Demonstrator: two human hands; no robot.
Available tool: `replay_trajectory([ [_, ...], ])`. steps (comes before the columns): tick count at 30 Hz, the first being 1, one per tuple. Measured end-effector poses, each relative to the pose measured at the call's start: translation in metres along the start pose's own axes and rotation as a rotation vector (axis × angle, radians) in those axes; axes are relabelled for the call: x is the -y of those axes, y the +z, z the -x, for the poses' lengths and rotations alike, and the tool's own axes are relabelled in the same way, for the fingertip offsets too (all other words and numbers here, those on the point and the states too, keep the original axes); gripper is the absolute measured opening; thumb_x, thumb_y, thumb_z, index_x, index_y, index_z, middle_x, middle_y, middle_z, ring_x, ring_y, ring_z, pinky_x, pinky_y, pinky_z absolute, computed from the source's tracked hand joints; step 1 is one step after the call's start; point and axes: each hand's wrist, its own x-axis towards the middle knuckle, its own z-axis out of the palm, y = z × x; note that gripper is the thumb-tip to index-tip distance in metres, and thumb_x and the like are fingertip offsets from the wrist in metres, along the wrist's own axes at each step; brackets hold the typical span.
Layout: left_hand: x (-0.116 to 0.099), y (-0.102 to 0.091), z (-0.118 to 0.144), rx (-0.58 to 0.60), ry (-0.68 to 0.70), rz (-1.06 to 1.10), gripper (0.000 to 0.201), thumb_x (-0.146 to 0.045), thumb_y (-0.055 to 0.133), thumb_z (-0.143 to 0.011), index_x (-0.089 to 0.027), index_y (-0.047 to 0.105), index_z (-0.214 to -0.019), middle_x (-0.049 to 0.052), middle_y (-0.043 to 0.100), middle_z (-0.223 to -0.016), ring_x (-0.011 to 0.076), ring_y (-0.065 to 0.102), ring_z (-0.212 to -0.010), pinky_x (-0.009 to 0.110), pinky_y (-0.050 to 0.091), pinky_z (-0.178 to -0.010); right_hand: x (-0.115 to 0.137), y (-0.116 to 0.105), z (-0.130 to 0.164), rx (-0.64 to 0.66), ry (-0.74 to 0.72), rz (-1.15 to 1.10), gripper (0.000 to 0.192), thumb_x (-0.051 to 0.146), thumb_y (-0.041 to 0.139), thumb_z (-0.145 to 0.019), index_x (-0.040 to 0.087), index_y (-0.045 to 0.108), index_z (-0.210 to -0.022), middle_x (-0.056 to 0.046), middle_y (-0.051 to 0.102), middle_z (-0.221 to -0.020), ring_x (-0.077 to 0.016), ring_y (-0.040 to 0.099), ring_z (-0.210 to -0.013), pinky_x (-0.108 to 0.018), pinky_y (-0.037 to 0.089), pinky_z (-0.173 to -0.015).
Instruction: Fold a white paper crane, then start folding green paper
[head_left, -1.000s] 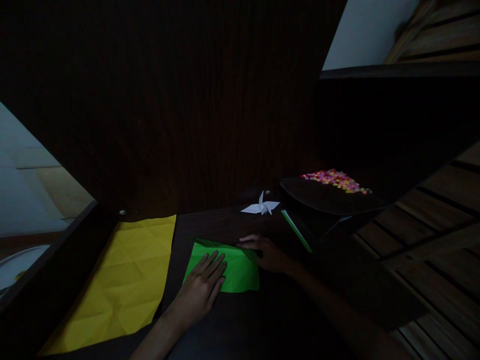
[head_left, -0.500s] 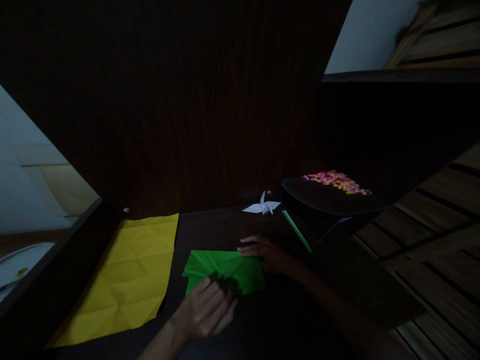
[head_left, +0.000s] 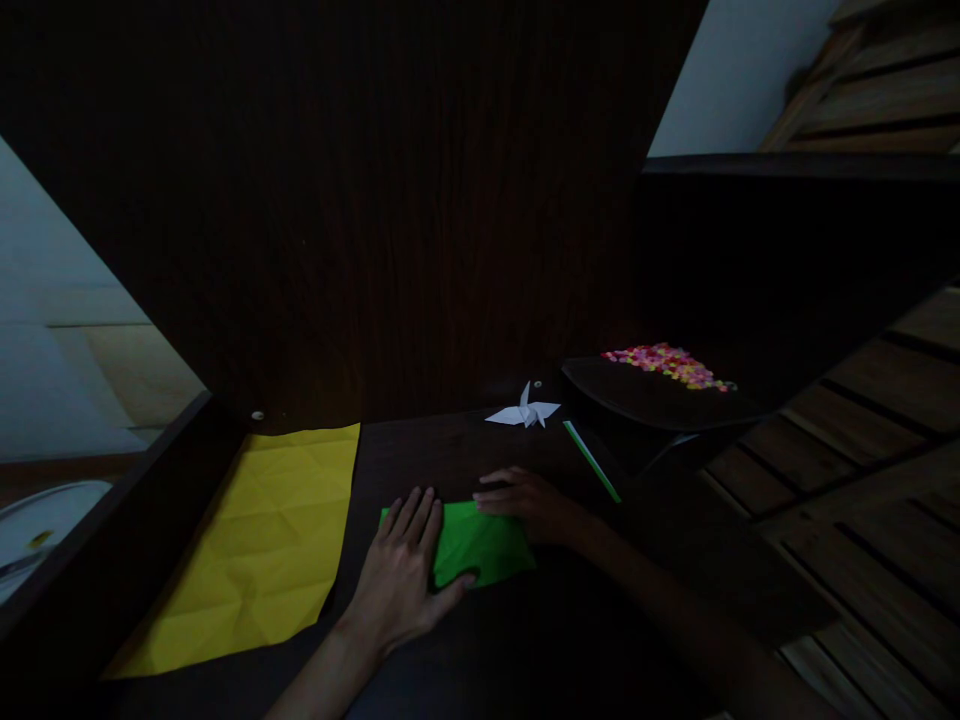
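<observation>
A folded green paper (head_left: 481, 543) lies on the dark desk (head_left: 442, 455) in front of me. My left hand (head_left: 405, 570) lies flat on its left part, fingers spread and pointing away from me. My right hand (head_left: 529, 502) rests on the paper's upper right edge, fingertips pressing down. Neither hand lifts the paper off the desk.
A large creased yellow sheet (head_left: 259, 540) lies at the left. A white paper crane (head_left: 523, 411) stands behind the green paper. A green-edged sheet (head_left: 592, 461) and a dark tray (head_left: 660, 400) holding several small colourful pieces (head_left: 667, 363) are at the right. A dark wooden wall rises behind.
My left hand moved from the paper's near edge up onto it and flattened out. The green paper now looks narrower, folded over. My right hand has stayed in place.
</observation>
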Motion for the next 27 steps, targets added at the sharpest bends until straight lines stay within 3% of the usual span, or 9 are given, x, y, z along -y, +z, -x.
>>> replay_trajectory([
  [4, 0.004, 0.006, 0.004, 0.084, 0.013, 0.030, 0.087, -0.073, 0.044, -0.081, -0.009, 0.046, -0.139, 0.021, 0.050, -0.140, 0.0399, 0.047, -0.127, 0.056, 0.037, -0.102, 0.012, -0.013, -0.002, 0.043, 0.034, 0.001, 0.056, 0.016, 0.064, -0.070, 0.024, 0.060, -0.126, -0.008, 0.058, -0.134, -0.0304, 0.046, -0.128, -0.053, 0.034, -0.101],
  [7, 0.004, 0.008, 0.005, 0.106, 0.003, 0.029, 0.086, -0.072, 0.044, -0.082, -0.011, 0.044, -0.142, 0.020, 0.048, -0.143, 0.0392, 0.046, -0.128, 0.055, 0.034, -0.104, 0.022, -0.028, -0.003, 0.100, 0.041, -0.078, 0.067, 0.027, 0.072, -0.065, 0.020, 0.058, -0.129, -0.013, 0.051, -0.140, -0.0345, 0.040, -0.132, -0.057, 0.029, -0.104],
  [11, 0.003, 0.010, 0.005, 0.101, 0.001, 0.022, 0.081, -0.070, 0.043, -0.084, -0.012, 0.044, -0.141, 0.018, 0.049, -0.142, 0.0377, 0.047, -0.128, 0.054, 0.034, -0.105, 0.034, -0.044, -0.007, 0.129, 0.010, -0.255, 0.059, 0.038, 0.069, -0.078, 0.019, 0.055, -0.132, -0.013, 0.047, -0.144, -0.0302, 0.037, -0.136, -0.053, 0.026, -0.110],
  [13, 0.003, 0.011, 0.004, 0.094, -0.001, 0.022, 0.080, -0.069, 0.043, -0.085, -0.013, 0.044, -0.141, 0.018, 0.048, -0.143, 0.0378, 0.046, -0.129, 0.054, 0.034, -0.105, 0.041, -0.044, -0.012, 0.093, 0.104, -0.326, 0.049, 0.043, 0.058, -0.089, 0.023, 0.053, -0.134, -0.009, 0.048, -0.144, -0.0261, 0.039, -0.136, -0.051, 0.025, -0.113],
  [15, 0.004, 0.013, 0.002, 0.091, 0.003, 0.016, 0.080, -0.069, 0.043, -0.085, -0.013, 0.043, -0.142, 0.018, 0.046, -0.145, 0.0384, 0.045, -0.129, 0.055, 0.034, -0.104, 0.048, -0.037, -0.020, 0.044, 0.279, -0.354, 0.045, 0.041, 0.042, -0.098, 0.022, 0.048, -0.138, -0.009, 0.048, -0.143, -0.0221, 0.042, -0.134, -0.045, 0.031, -0.112],
  [18, 0.005, 0.016, -0.001, 0.093, 0.000, -0.005, 0.080, -0.069, 0.041, -0.086, -0.012, 0.044, -0.142, 0.018, 0.045, -0.145, 0.0389, 0.045, -0.129, 0.055, 0.034, -0.104, 0.057, -0.014, -0.032, -0.008, 0.397, -0.262, 0.054, 0.045, 0.042, -0.098, 0.015, 0.042, -0.143, -0.014, 0.040, -0.148, -0.0256, 0.033, -0.139, -0.046, 0.029, -0.114],
  [22, 0.003, 0.018, -0.003, 0.096, -0.011, -0.026, 0.077, -0.067, 0.040, -0.088, -0.012, 0.044, -0.141, 0.017, 0.048, -0.143, 0.0385, 0.046, -0.129, 0.055, 0.034, -0.105, 0.062, 0.020, -0.037, -0.034, 0.356, -0.121, 0.058, 0.040, 0.042, -0.098, 0.005, 0.036, -0.144, -0.021, 0.032, -0.150, -0.0298, 0.023, -0.143, -0.050, 0.026, -0.115],
  [27, -0.002, 0.016, -0.001, 0.081, -0.016, -0.021, 0.071, -0.062, 0.042, -0.090, -0.014, 0.043, -0.142, 0.017, 0.050, -0.142, 0.0377, 0.047, -0.127, 0.055, 0.032, -0.106, 0.062, 0.037, -0.030, -0.087, 0.332, -0.005, 0.057, 0.034, 0.043, -0.098, 0.008, 0.031, -0.147, -0.019, 0.030, -0.152, -0.0306, 0.021, -0.144, -0.053, 0.027, -0.115],
])
